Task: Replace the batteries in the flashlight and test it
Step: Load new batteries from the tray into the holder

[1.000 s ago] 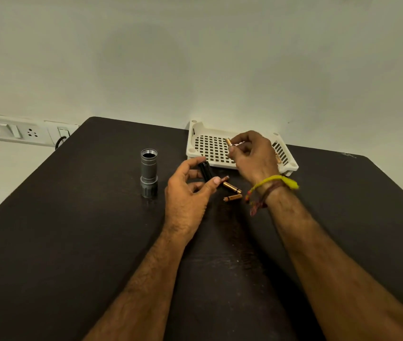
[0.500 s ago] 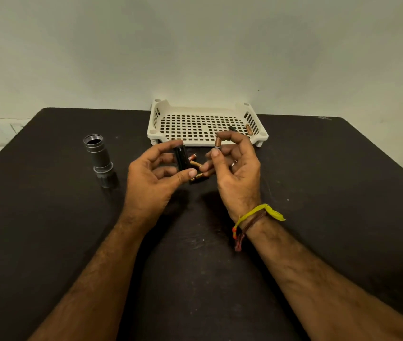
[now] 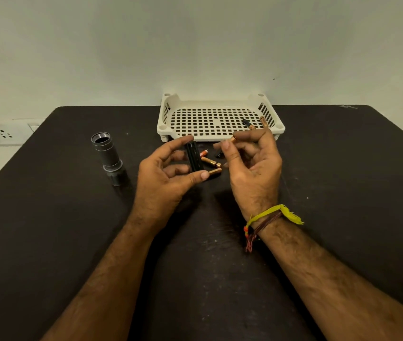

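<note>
Left hand (image 3: 163,178) grips 1 black battery holder (image 3: 193,156) upright, thumb to fingertip. Right hand (image 3: 252,163) pinches 1 battery (image 3: 232,139). 3 loose batteries (image 3: 211,162) on table (image 3: 47,217) between hands. 2 batteries (image 3: 248,124) in white tray (image 3: 210,119), far right corner. 1 flashlight body (image 3: 108,156) stands left.

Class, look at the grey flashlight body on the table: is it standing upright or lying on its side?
Upright. The flashlight body stands on its wider end on the table, its open threaded end facing up, untouched by either hand.
</note>
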